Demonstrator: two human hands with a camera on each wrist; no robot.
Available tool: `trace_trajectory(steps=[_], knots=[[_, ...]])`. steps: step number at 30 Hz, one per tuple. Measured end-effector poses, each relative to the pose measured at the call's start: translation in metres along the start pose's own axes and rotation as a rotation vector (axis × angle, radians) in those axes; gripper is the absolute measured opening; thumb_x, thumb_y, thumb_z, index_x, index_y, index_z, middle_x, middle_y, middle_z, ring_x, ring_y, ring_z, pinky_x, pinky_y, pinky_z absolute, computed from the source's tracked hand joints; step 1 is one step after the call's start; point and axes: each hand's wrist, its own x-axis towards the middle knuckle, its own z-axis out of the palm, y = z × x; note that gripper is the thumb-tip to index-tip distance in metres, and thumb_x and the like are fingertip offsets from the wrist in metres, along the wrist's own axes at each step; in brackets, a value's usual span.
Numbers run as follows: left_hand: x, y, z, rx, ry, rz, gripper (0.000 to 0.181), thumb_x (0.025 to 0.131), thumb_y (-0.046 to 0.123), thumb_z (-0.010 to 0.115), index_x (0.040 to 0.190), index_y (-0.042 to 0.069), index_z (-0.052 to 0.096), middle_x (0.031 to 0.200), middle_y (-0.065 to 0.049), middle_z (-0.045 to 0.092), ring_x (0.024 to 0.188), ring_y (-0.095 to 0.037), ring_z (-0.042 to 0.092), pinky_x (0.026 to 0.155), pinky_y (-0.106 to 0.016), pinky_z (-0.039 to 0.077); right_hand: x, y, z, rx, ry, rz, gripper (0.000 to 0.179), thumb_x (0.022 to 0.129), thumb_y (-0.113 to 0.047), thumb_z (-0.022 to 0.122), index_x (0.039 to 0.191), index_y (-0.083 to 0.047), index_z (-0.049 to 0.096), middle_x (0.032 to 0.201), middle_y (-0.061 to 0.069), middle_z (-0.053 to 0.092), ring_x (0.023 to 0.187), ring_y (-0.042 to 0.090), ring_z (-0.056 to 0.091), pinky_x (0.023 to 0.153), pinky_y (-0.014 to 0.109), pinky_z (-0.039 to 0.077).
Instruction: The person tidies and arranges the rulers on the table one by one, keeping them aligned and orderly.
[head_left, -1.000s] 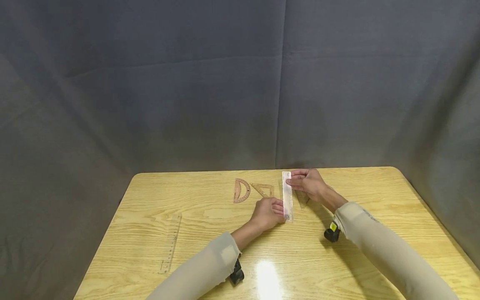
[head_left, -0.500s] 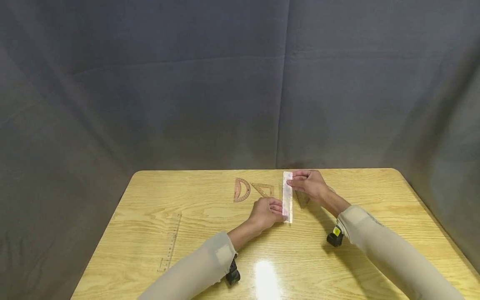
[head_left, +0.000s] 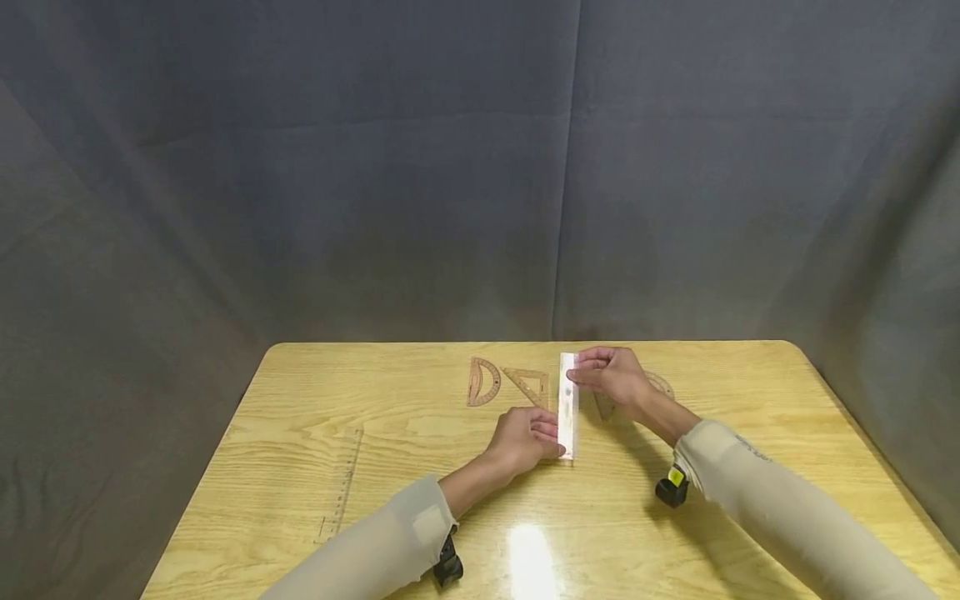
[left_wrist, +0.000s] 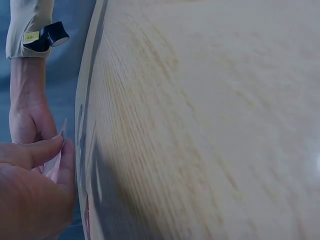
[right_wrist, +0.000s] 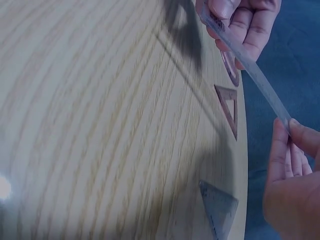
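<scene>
A clear ruler is held above the table between both hands, its length running from far to near. My left hand pinches its near end, thumb and fingers on either side. At the far end, my right hand grips it between thumb and fingertips. The right wrist view shows the ruler raised and slanting, with its shadow on the wood. Below and left of it lie a pinkish protractor and an amber-looking set square. Behind the right hand, a clear set square is partly hidden.
Another clear ruler lies on the left of the wooden table. A clear protractor shows partly past the right wrist. Grey cloth hangs behind the table's far edge.
Both hands have brought the ruler slightly nearer and a little left. More of the clear protractor now shows behind the right wrist. The things lying on the table have stayed put.
</scene>
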Motion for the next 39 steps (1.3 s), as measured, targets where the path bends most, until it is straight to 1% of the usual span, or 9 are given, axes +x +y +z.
trace_trajectory(steps=[6,9,13,16,19,25,30,35,39], knots=[[-0.011,-0.001,-0.006,-0.038,0.001,0.005,0.036,0.084,-0.011,0.081,0.118,-0.007,0.071,0.100,-0.012,0.076,0.090,-0.018,0.073,0.079,-0.027,0.063,-0.003,-0.001,0.011,-0.028,-0.013,-0.031,0.028,0.092,0.015,0.071,0.117,0.018,0.059,0.091,0.007,0.075,0.081,0.011,0.075,0.083,0.031,0.065],[-0.016,-0.001,-0.011,-0.039,-0.006,0.013,0.036,0.085,-0.009,0.081,0.120,-0.007,0.071,0.100,-0.011,0.076,0.091,-0.018,0.072,0.080,-0.027,0.063,-0.005,-0.004,0.016,-0.040,-0.013,-0.036,0.028,0.093,0.015,0.071,0.117,0.018,0.059,0.091,0.009,0.075,0.080,0.011,0.074,0.081,0.030,0.065],[-0.022,-0.002,-0.018,-0.046,-0.017,0.021,0.036,0.086,-0.008,0.080,0.121,-0.007,0.071,0.102,-0.011,0.076,0.092,-0.019,0.072,0.081,-0.027,0.063,-0.007,-0.007,0.023,-0.034,-0.017,-0.036,0.028,0.092,0.013,0.074,0.115,0.017,0.059,0.090,0.009,0.075,0.080,0.011,0.074,0.081,0.030,0.065],[-0.027,-0.002,-0.024,-0.046,-0.027,0.019,0.036,0.087,-0.008,0.080,0.121,-0.007,0.070,0.103,-0.012,0.076,0.092,-0.020,0.072,0.081,-0.027,0.063,-0.009,-0.008,0.029,-0.021,-0.027,-0.035,0.028,0.090,0.013,0.076,0.113,0.016,0.060,0.089,0.010,0.076,0.080,0.013,0.075,0.083,0.033,0.065],[-0.034,-0.002,-0.029,-0.054,-0.041,0.013,0.036,0.087,-0.009,0.079,0.121,-0.008,0.069,0.103,-0.013,0.076,0.093,-0.021,0.072,0.081,-0.027,0.063,-0.011,-0.008,0.034,-0.033,-0.037,-0.033,0.027,0.090,0.012,0.077,0.112,0.015,0.061,0.087,0.009,0.076,0.080,0.014,0.076,0.083,0.034,0.065],[-0.048,-0.003,-0.038,-0.069,-0.045,0.010,0.036,0.086,-0.011,0.079,0.121,-0.008,0.069,0.102,-0.013,0.076,0.091,-0.020,0.072,0.079,-0.025,0.062,-0.016,-0.010,0.046,-0.102,-0.045,-0.035,0.027,0.086,0.010,0.081,0.107,0.010,0.065,0.083,0.002,0.076,0.076,0.013,0.074,0.077,0.031,0.065],[-0.060,-0.001,-0.047,-0.053,-0.054,0.026,0.038,0.085,-0.011,0.080,0.121,-0.009,0.069,0.103,-0.013,0.075,0.092,-0.021,0.073,0.079,-0.024,0.062,-0.019,-0.012,0.057,-0.109,-0.069,-0.034,0.025,0.085,0.011,0.081,0.104,0.009,0.065,0.081,0.001,0.075,0.074,0.013,0.073,0.080,0.039,0.066],[-0.071,-0.003,-0.056,-0.038,-0.067,0.017,0.037,0.086,-0.010,0.080,0.122,-0.010,0.068,0.103,-0.012,0.075,0.092,-0.021,0.073,0.080,-0.024,0.062,-0.022,-0.011,0.068,-0.104,-0.083,-0.012,0.025,0.085,0.011,0.082,0.103,0.008,0.065,0.080,0.002,0.076,0.072,0.014,0.074,0.078,0.041,0.066],[-0.078,-0.005,-0.062,-0.035,-0.074,0.010,0.037,0.087,-0.010,0.079,0.123,-0.010,0.067,0.103,-0.012,0.074,0.092,-0.021,0.073,0.081,-0.024,0.063,-0.025,-0.009,0.077,-0.096,-0.099,-0.020,0.026,0.085,0.011,0.081,0.105,0.010,0.064,0.082,0.004,0.076,0.074,0.015,0.075,0.081,0.043,0.066]])
